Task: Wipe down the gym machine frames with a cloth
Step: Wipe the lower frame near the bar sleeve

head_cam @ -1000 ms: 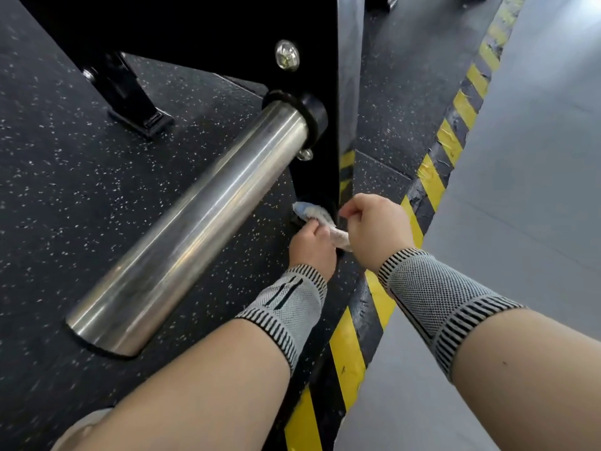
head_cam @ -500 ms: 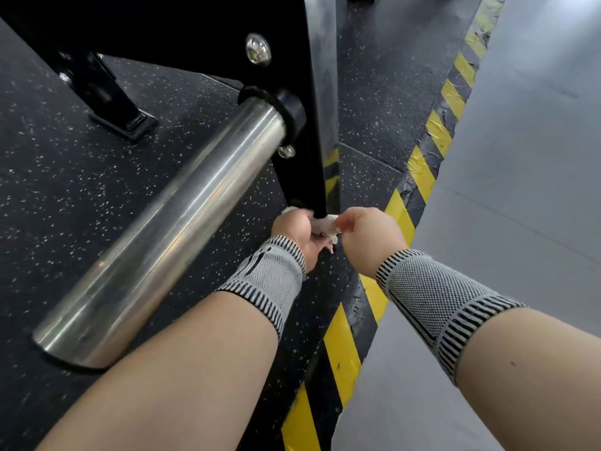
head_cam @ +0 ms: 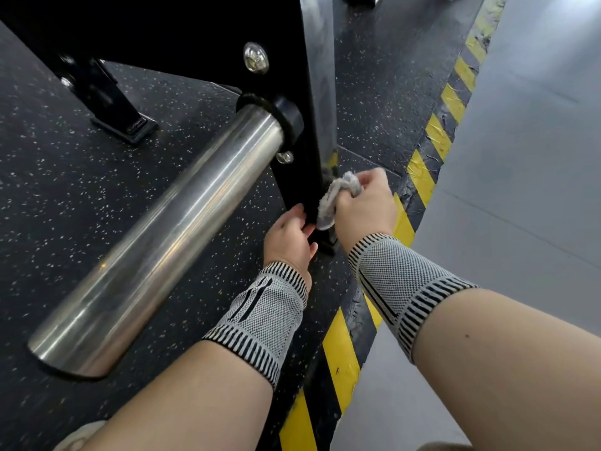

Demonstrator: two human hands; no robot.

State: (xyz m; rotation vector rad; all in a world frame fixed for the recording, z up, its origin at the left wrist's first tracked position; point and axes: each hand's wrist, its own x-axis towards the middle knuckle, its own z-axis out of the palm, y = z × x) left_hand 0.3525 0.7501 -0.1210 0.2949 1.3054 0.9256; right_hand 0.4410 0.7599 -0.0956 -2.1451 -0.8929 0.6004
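Mid-wipe, low on black frame upright point(head_cam: 302, 177); right hand point(head_cam: 364, 209) fingers bunched round cloth point(head_cam: 335, 196); left hand point(head_cam: 287, 237) fingers loosely bent, touching frame, holding nothing; next prob: rub down to foot.

Speckled floor point(head_cam: 81, 196) w/ frame foot point(head_cam: 125, 125)

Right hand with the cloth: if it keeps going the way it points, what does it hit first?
Most likely the black frame post: the right hand already holds the cloth at its lower edge. Depth is unclear from one view.

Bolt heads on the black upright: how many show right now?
2: a large bolt head above the steel bar, a small one just below its collar. Others may be hidden.
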